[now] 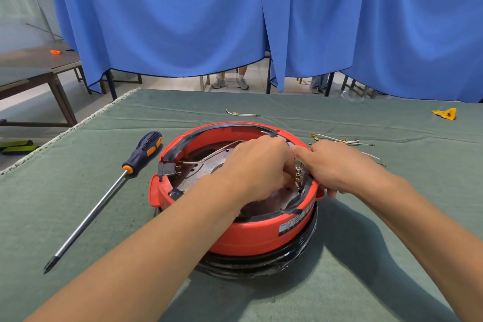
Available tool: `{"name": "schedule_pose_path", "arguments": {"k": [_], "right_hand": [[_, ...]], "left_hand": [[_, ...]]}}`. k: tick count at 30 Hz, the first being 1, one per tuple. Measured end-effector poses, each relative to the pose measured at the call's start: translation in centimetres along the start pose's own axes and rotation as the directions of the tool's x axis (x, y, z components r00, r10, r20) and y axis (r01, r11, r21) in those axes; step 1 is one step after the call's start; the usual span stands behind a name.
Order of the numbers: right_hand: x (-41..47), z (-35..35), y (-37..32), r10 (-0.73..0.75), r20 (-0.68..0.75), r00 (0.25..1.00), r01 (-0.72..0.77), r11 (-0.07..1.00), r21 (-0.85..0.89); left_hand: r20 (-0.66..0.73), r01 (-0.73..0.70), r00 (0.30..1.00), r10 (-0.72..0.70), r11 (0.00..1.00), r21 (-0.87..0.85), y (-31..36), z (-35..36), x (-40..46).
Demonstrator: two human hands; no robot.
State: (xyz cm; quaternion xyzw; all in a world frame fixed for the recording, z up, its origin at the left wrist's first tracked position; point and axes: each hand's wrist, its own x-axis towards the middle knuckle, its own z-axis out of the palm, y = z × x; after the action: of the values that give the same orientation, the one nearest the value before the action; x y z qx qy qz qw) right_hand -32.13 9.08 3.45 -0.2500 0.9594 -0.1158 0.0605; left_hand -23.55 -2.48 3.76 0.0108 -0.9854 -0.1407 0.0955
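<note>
Cooker base (248,235), red, one, upside down near the front of the table (183,112), bottom cover off and the metal plate (198,174) exposed. Black-wrapped lower part sits on the green cloth.

Step, as I read it: wiring work at the brass terminals (299,175) inside the right rim, either pulling a lead off or pushing one on.

Left hand (258,165) reaches down into the shell, fingers curled at the terminals. Can't tell whether it actually pinches one, since the fingertips are hidden. Right hand (339,167) grips the right rim to steady the shell, thumb lying along the edge toward the terminals, fingers hooked under the side lug.

One lead (209,158) runs from the black socket (166,168) on the left wall and passes under the left hand.

Next move likely needs a firm pinch on the connector, a straight pull or push, and the rim kept braced.

Counts:
- Screwdriver (103,201): one, just left of the cooker, tip toward the person.
- Single loose wire (241,113): one, beyond the cooker.
- Wire bundle (342,141): several, right of the cooker, too tangled to count.
- Yellow scrap (445,113): one, far right.
</note>
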Motion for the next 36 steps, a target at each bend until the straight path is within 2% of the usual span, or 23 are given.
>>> {"name": "schedule_pose_path", "arguments": {"k": [5,13,16,19,23,29,36], "right_hand": [[0.1,0.0,0.0,-0.011,-0.001,1.000,0.011,1.000,-0.002],[0.1,0.1,0.1,-0.011,-0.013,1.000,0.011,1.000,0.022],[0.2,0.1,0.1,-0.009,-0.008,1.000,0.009,1.000,0.024],[0.1,0.1,0.2,-0.004,0.000,1.000,0.004,1.000,0.024],[0.2,0.1,0.2,0.000,-0.002,1.000,0.000,1.000,0.027],[0.2,0.3,0.2,0.002,0.001,1.000,-0.002,1.000,0.024],[0.2,0.1,0.1,0.006,0.005,1.000,-0.007,1.000,0.022]], "left_hand": [[-0.024,-0.009,1.000,0.008,1.000,-0.024,-0.1,0.2,0.0],[-0.015,0.060,0.998,-0.066,0.962,-0.267,-1.1,0.1,-0.3],[-0.073,0.134,0.985,-0.157,0.958,-0.253,-1.0,0.0,-0.3],[-0.021,0.200,0.978,-0.208,0.959,-0.203,-1.0,0.1,-0.3],[0.085,0.191,0.981,-0.174,0.938,-0.290,-1.1,0.6,0.0],[0.092,0.173,0.984,-0.150,0.917,-0.358,-1.4,1.0,0.3],[0.064,0.139,0.990,-0.125,0.925,-0.353,-1.4,0.9,0.4]]}}
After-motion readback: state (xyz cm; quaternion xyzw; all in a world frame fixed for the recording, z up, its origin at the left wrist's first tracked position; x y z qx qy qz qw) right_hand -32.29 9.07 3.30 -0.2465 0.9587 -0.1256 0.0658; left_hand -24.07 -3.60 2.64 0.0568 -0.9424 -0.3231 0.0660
